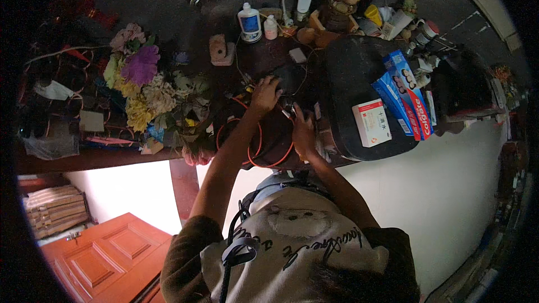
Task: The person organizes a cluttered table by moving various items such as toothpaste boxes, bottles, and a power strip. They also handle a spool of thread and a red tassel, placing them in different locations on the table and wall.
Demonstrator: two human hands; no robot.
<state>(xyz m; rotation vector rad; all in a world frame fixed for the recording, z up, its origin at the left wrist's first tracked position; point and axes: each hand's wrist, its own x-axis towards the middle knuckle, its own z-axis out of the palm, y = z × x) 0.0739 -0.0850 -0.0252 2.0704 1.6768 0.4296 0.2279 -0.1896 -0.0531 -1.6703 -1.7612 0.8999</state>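
My left hand [265, 96] reaches over the dark tabletop, fingers bent down near some small yellow and metal items [248, 88]; whether it grips any of them cannot be told. My right hand [303, 132] is lower and to the right, its thumb and fingers around or beside a small dark, shiny object [289, 105] with a white tip; the hold is unclear. An orange cable [260, 134] lies in loops beneath and between my forearms. Beyond my left hand a thin wire [304, 78] curves past a small white box [298, 55].
A black case [349, 92] on the right bears toothpaste boxes [410, 92] and a white medicine box [372, 123]. Artificial flowers [141, 71] stand left. Behind are a white bottle [249, 25], a smaller bottle [270, 27] and a white tube [303, 5].
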